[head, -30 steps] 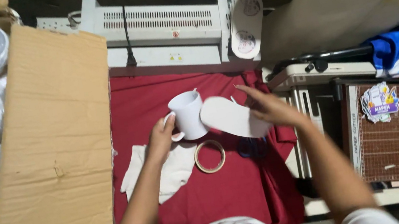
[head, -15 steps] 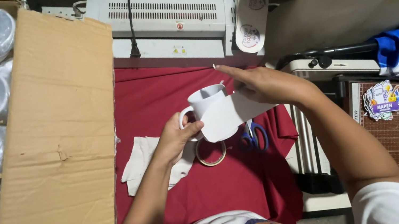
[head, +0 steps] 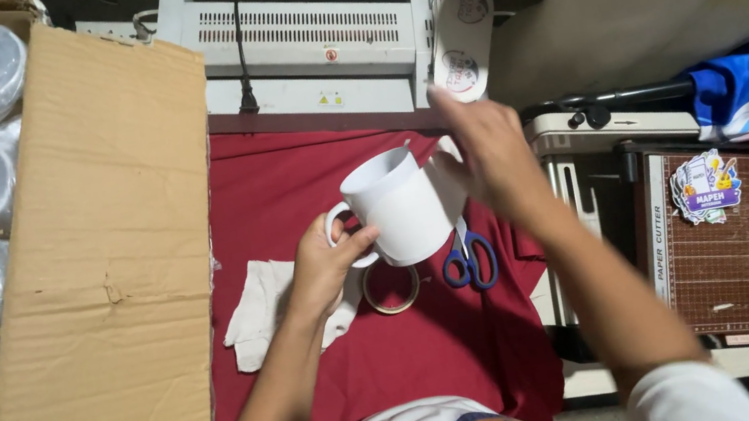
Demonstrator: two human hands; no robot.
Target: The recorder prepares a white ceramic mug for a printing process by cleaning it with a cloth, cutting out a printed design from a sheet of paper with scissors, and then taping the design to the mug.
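The left hand [head: 321,268] grips the handle of a white mug [head: 397,207], held above the red cloth [head: 291,194]; the right hand [head: 485,156] presses its far right side (scissors [head: 468,262] lie below).

Tape roll [head: 392,288] — half behind mug [head: 399,204]

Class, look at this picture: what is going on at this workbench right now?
A person holds a white mug by its handle in the left hand, above a red cloth. The right hand presses a white sheet against the mug's side. Blue-handled scissors and a tape roll lie beneath it.
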